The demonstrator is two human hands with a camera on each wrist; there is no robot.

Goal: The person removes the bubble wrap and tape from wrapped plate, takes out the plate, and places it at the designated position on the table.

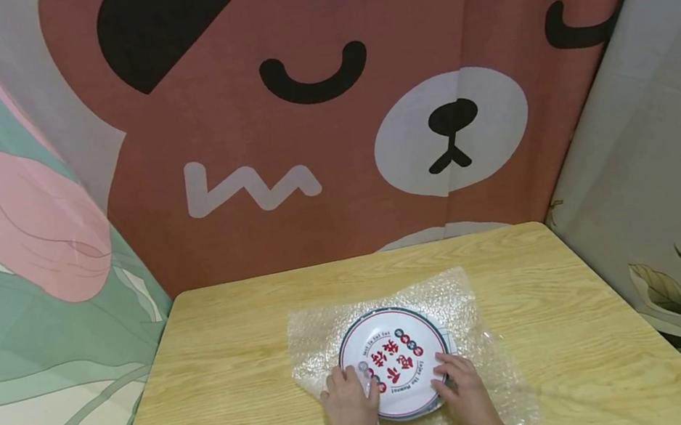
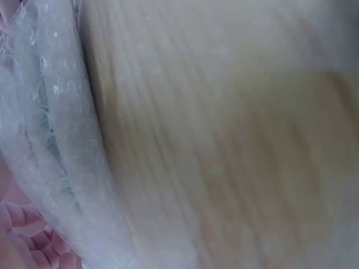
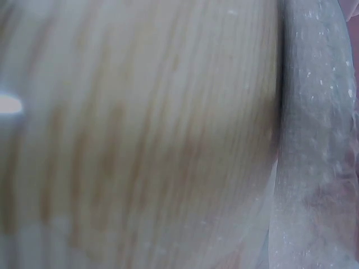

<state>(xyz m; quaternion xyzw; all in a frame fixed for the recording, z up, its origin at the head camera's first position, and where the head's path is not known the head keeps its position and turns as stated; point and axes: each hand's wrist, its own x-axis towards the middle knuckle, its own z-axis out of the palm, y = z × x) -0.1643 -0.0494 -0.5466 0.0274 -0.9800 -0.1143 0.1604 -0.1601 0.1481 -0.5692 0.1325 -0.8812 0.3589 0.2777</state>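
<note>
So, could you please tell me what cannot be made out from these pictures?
Head: underside of the plate, hidden by its own face.
Head: part of the plate's rim, behind the left grip.
Head: near edge of the table, cut off at the bottom.
Both wrist views: fine grain of the table, blurred.

Plate (image 1: 395,360) — “Enjoy the Moment” (image 1: 413,381)
</note>
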